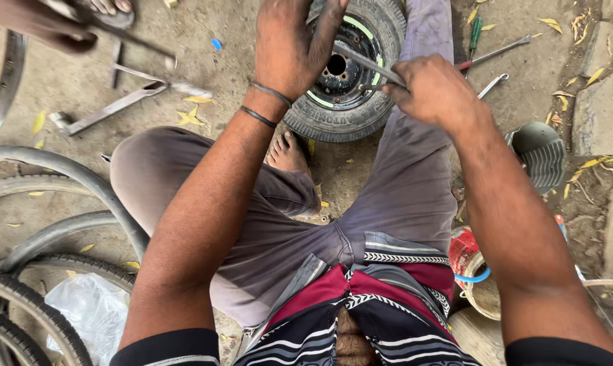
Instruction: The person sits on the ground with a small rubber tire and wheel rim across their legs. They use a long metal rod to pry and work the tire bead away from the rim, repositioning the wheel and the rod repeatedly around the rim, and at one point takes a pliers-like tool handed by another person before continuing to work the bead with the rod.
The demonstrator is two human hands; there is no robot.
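A person sits on the bare dirt ground [83,88] with legs spread in grey trousers [401,190], one bare foot [287,152] tucked in near the middle of the view. At the 8 o'clock edge lies a heap of bicycle tyres and rims [55,237], with a crumpled clear plastic bag [93,308] among them.

At 12 o'clock, between the knees, a small wheel [343,68] lies flat on the ground: a black treaded tyre around a dark rim with a green ring and a hub hole in the centre. The left hand [293,44] is spread over the wheel's 9 o'clock side, fingers curled down onto the tyre and rim, two dark bangles on its wrist. The right hand [432,88] sits at the wheel's 3 o'clock edge, closed in a fist around a thin metal bar [364,64] that slants from the fist up across the rim toward the left hand's fingers. So the wheel lies directly under and between both hands, touched by the left and crossed by the bar from the right.

At 3 o'clock a dark ribbed rubber piece [540,152] rests by the right forearm; at 4 o'clock a red tin [463,247] stands beside a round bowl [482,291]. At 10 o'clock a long metal lever [110,108] lies in the dust. At 1 o'clock lie a spanner [499,51], a green-handled screwdriver [475,34] and scattered yellow leaves [591,30]. Another person's foot [110,7] shows at 11 o'clock.
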